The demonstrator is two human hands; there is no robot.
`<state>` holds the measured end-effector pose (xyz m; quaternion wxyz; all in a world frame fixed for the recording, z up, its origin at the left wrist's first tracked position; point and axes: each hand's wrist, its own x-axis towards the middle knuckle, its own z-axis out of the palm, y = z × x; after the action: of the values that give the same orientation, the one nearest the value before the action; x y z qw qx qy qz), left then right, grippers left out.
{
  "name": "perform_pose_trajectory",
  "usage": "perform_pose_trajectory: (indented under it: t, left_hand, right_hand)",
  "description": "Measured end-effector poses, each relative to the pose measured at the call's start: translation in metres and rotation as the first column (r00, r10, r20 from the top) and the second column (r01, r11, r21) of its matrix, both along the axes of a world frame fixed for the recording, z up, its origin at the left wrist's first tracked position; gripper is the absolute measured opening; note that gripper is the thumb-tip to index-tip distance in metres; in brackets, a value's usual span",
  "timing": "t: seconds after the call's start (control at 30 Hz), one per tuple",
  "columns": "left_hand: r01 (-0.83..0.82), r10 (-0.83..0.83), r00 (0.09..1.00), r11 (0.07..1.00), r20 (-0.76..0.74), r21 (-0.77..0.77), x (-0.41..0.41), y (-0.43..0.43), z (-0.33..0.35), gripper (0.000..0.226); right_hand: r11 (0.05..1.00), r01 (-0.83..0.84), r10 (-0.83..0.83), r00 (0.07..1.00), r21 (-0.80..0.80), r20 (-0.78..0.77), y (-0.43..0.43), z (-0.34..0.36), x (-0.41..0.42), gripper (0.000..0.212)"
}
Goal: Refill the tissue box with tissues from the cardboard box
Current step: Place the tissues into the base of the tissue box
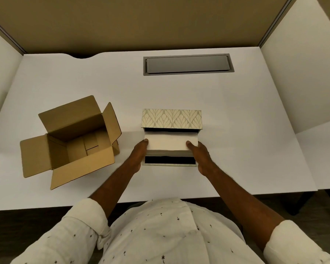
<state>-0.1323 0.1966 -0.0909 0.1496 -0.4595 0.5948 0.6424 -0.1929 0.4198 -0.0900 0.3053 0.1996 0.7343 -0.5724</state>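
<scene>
A white stack of tissues (168,144) sits in the open tissue box (169,164), whose leaf-patterned lid (171,119) stands tipped back behind it. My left hand (139,156) grips the stack's left end and my right hand (199,155) grips its right end, thumbs on top. The stack's top rises above the box's dark interior. The brown cardboard box (71,141) stands to the left with its flaps spread open; only cardboard shows inside it.
A white desk (236,115) carries everything, with partition walls at the left, back and right. A grey cable hatch (188,64) is set into the desk at the back. The desk's front edge runs just before my torso.
</scene>
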Motion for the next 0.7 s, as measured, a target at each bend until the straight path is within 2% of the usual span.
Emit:
perform_pose_trajectory:
  t: [0.23,0.53,0.63,0.7]
  left_hand:
    - [0.03,-0.03,0.999,0.999,0.014,-0.019,-0.001,0.003,0.004,0.054]
    - [0.07,-0.073,0.997,0.993,-0.027,-0.09,0.006,0.01,0.012,0.059]
    - [0.114,-0.131,0.99,0.959,-0.052,-0.258,0.02,0.016,0.015,0.066]
    - [0.109,-0.19,0.971,0.895,-0.147,-0.431,0.039,0.027,0.016,0.066]
  right_hand:
    - [1.0,0.017,-0.017,1.0,0.023,0.015,-0.002,0.0,0.002,0.072]
    - [0.999,0.033,-0.034,0.999,-0.017,-0.007,0.0,0.001,0.003,0.058]
    - [0.999,0.04,-0.039,0.999,0.021,-0.017,0.002,0.006,0.001,0.075]
    - [0.994,0.081,-0.074,0.994,0.078,-0.085,0.007,0.013,0.003,0.083]
